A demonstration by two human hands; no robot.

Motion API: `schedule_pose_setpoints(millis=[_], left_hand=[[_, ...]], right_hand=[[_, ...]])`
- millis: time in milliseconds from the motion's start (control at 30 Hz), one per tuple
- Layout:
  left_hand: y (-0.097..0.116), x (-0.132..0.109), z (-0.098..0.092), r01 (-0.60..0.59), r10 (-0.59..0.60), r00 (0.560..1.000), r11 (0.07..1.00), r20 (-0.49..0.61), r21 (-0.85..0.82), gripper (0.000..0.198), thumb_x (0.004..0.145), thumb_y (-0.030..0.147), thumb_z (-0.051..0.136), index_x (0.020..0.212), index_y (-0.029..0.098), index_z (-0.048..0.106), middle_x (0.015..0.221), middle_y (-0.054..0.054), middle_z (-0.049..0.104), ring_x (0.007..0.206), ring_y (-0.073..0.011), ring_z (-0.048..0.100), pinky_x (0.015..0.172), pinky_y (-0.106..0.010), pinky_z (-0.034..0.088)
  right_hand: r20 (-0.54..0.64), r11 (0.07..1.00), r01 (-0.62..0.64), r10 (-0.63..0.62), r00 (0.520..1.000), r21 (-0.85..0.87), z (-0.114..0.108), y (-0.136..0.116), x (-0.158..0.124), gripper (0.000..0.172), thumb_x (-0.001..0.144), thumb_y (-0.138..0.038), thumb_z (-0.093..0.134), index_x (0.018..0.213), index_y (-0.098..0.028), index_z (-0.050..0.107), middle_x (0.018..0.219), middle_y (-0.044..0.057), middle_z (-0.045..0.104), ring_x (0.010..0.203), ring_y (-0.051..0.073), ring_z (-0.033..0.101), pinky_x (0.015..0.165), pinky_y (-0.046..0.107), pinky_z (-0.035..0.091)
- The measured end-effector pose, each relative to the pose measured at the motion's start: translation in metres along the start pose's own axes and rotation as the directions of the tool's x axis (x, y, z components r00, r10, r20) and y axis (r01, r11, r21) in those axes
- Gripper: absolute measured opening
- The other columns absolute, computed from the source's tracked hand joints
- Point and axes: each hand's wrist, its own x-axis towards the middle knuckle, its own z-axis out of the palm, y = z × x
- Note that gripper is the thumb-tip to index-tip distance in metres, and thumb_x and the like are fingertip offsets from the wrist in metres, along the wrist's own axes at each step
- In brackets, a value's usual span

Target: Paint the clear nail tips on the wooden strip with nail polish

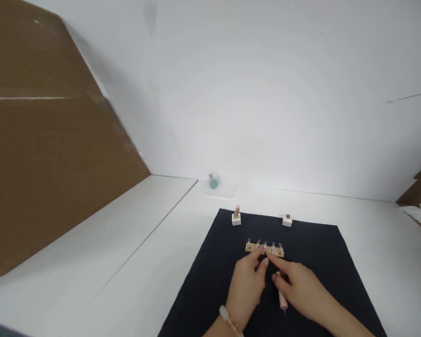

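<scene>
While poised at yellow strip (248,247), left hand (247,283): points index finger toward middle clear tip (265,244); cannot tell whether pinching.
Right hand (300,285): extends index finger, holds pink tool (283,300) in bent fingers.

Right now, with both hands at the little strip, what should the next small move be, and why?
Perhaps the right hand should turn the brush-like tool so its thin end faces the middle clear tip. That end points away from the strip, toward the wearer, while the left hand has its fingertips close by that clear tip.
</scene>
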Motion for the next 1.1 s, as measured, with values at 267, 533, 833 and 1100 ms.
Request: schedule_pose_setpoints(millis=[267,533,833,1100], left_hand=[[-0.001,0.000,0.003,0.067,-0.066,0.998,0.994,0.019,-0.089,0.040,0.101,0.016,0.046,0.134,0.013,0.069,0.054,0.009,0.053,0.030,-0.0079,0.046,0.031,-0.016,0.036],[-0.001,-0.004,0.005,-0.051,0.053,0.994,0.999,-0.091,0.019,0.031,0.098,0.020,0.052,0.113,0.021,0.079,0.074,-0.001,0.077,0.058,-0.0178,0.073,0.054,-0.025,0.057],[-0.001,-0.005,0.008,-0.133,0.149,0.977,0.985,-0.155,0.107,0.026,0.097,0.013,0.053,0.103,0.021,0.077,0.087,-0.004,0.083,0.081,-0.0221,0.079,0.075,-0.030,0.060],[-0.004,-0.005,0.010,-0.185,0.193,0.966,0.981,-0.173,0.057,0.023,0.095,0.014,0.054,0.093,0.022,0.075,0.078,-0.002,0.081,0.072,-0.0210,0.077,0.067,-0.027,0.053]], right_hand=[[-0.004,1.000,-0.001,0.001,1.000,0.021,0.001,0.000,-0.001,0.058,0.095,-0.023,0.049,0.152,-0.024,0.057,0.077,0.004,0.081,0.070,0.022,0.072,0.064,0.025,0.043],[0.017,0.999,-0.004,0.003,1.000,0.044,0.000,0.000,0.001,0.058,0.096,-0.020,0.048,0.153,-0.024,0.055,0.074,0.004,0.081,0.074,0.022,0.074,0.071,0.025,0.047],[0.004,0.998,0.001,-0.001,1.000,0.068,-0.003,0.000,0.001,0.057,0.094,-0.021,0.049,0.150,-0.022,0.060,0.078,0.006,0.082,0.074,0.024,0.074,0.070,0.027,0.047],[-0.022,0.978,0.050,-0.046,0.999,0.201,0.004,0.012,0.003,0.056,0.093,-0.025,0.050,0.148,-0.021,0.062,0.074,0.005,0.079,0.071,0.023,0.069,0.069,0.028,0.047]])
